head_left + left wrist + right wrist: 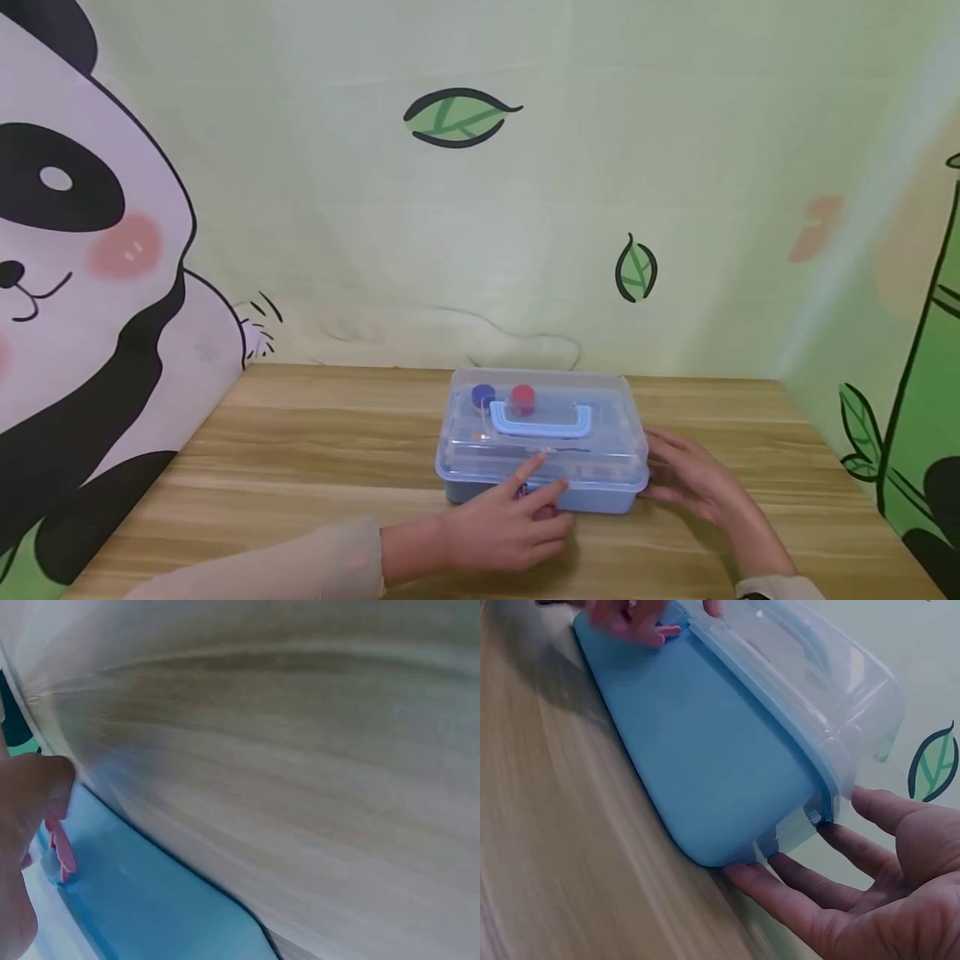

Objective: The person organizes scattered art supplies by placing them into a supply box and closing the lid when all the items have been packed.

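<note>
A blue plastic box [600,497] with a clear lid [611,433] and a pale blue handle [542,421] sits on the wooden table [300,467]. A blue cap [483,396] and a red cap [522,398] show through the lid. My left hand [536,508] is at the box's front, index finger on the lid edge and lower fingers curled at a pink latch [61,851]. My right hand [686,483] lies flat with straight fingers against the box's right end. In the right wrist view its fingers [795,874] touch the blue base [705,750].
A green backdrop with a panda drawing [75,250] walls the table at the left and back. Another panel with bamboo [915,375] closes the right side. Bare wood [285,417] lies left of the box.
</note>
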`<state>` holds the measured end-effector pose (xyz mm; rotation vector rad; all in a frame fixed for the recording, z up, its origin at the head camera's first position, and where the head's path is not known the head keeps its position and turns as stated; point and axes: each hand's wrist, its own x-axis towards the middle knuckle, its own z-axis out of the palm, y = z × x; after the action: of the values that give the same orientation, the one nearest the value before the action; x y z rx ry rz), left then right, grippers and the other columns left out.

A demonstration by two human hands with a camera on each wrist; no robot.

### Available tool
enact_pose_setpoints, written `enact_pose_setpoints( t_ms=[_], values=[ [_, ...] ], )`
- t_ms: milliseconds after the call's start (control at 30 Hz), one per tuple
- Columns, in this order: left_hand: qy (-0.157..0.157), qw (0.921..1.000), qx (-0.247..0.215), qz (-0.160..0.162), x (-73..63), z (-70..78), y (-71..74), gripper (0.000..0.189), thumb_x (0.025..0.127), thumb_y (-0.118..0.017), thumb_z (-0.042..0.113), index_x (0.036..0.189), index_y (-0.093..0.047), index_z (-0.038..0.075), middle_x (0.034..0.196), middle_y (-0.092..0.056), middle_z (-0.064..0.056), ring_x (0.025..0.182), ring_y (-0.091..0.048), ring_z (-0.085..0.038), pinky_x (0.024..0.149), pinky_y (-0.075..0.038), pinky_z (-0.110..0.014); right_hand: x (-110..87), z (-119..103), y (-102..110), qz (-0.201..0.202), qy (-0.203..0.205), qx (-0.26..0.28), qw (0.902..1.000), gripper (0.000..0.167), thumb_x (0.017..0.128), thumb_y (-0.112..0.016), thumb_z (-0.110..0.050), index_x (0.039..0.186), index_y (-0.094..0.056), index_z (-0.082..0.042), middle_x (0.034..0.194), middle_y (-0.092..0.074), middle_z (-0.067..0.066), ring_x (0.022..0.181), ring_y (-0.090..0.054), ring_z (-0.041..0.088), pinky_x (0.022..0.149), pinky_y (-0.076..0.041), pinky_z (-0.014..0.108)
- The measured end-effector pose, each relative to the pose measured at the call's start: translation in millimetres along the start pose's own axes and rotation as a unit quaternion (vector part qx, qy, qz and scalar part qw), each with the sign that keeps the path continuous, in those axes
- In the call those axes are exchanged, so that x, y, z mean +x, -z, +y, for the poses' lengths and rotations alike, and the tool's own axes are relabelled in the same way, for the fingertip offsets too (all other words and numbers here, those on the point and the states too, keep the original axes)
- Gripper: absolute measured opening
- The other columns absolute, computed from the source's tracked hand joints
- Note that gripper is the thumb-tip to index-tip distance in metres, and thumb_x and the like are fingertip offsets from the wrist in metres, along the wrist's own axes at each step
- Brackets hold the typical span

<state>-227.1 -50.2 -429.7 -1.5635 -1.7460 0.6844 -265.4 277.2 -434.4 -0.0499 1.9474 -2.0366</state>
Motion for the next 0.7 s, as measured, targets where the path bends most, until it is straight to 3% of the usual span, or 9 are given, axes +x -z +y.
enact_pose_setpoints(
  t_ms=[100, 200, 367, 433, 600, 700],
  values=[
    [0.038, 0.9978, -0.043, 0.034, -4.9, 0.8, 6.2, 0.031, 0.115, -0.042, 0.021, 0.130, -0.068, 0.025, 0.127, -0.064, 0.008, 0.117, -0.060, -0.015, 0.115, -0.045, -0.048, -0.3, 0, -2, 0.006, -0.003, -0.005, 1.0000, 0.069, 0.114, -0.053, -0.029, 0.166, -0.022, 0.005, 0.156, -0.043, 0.037, 0.124, -0.064, 0.034, 0.100, -0.058, 0.053],
    [0.075, 0.9914, -0.086, 0.064, -9.3, -1.1, 12.4, 0.031, 0.115, -0.043, 0.018, 0.134, -0.068, 0.017, 0.123, -0.068, 0.004, 0.106, -0.060, -0.013, 0.100, -0.052, -0.032, -0.6, 1, -1, 0.009, -0.008, -0.007, 0.9999, 0.069, 0.114, -0.053, -0.029, 0.166, -0.022, 0.004, 0.159, -0.037, 0.039, 0.126, -0.064, 0.035, 0.100, -0.058, 0.053],
    [0.130, 0.9767, -0.144, 0.093, -9.6, -13.5, 18.1, 0.036, 0.105, -0.061, 0.008, 0.141, -0.064, 0.008, 0.119, -0.067, -0.001, 0.101, -0.059, -0.016, 0.089, -0.053, -0.027, -0.7, 0, 1, 0.020, -0.016, -0.007, 0.9996, 0.071, 0.113, -0.054, -0.031, 0.167, -0.021, 0.002, 0.163, -0.032, 0.039, 0.128, -0.063, 0.036, 0.099, -0.059, 0.052],
    [0.147, 0.9715, -0.152, 0.107, -8.5, -17.9, 17.9, 0.036, 0.105, -0.061, 0.007, 0.140, -0.065, 0.007, 0.118, -0.066, -0.003, 0.099, -0.059, -0.017, 0.087, -0.053, -0.026, -0.4, 0, 2, 0.019, -0.016, -0.009, 0.9996, 0.071, 0.114, -0.054, -0.032, 0.167, -0.021, 0.002, 0.163, -0.031, 0.039, 0.128, -0.062, 0.037, 0.099, -0.059, 0.053],
    [0.164, 0.9708, -0.104, 0.141, -6.9, -19.2, 14.4, 0.038, 0.116, -0.037, 0.007, 0.137, -0.070, 0.005, 0.118, -0.066, -0.005, 0.098, -0.061, -0.019, 0.085, -0.056, -0.025, 0.4, 0, 1, 0.006, -0.013, -0.010, 0.9999, 0.072, 0.114, -0.054, -0.031, 0.167, -0.020, 0.004, 0.162, -0.032, 0.039, 0.129, -0.062, 0.037, 0.101, -0.058, 0.053],
    [0.169, 0.9731, -0.077, 0.136, -6.2, -16.6, 11.8, 0.049, 0.118, -0.025, 0.008, 0.138, -0.069, 0.005, 0.120, -0.064, -0.006, 0.103, -0.060, -0.022, 0.086, -0.058, -0.027, 0.8, 0, 1, 0.005, -0.009, -0.011, 0.9999, 0.071, 0.114, -0.053, -0.031, 0.166, -0.021, 0.005, 0.160, -0.037, 0.039, 0.127, -0.063, 0.035, 0.100, -0.059, 0.052]
  ],
)
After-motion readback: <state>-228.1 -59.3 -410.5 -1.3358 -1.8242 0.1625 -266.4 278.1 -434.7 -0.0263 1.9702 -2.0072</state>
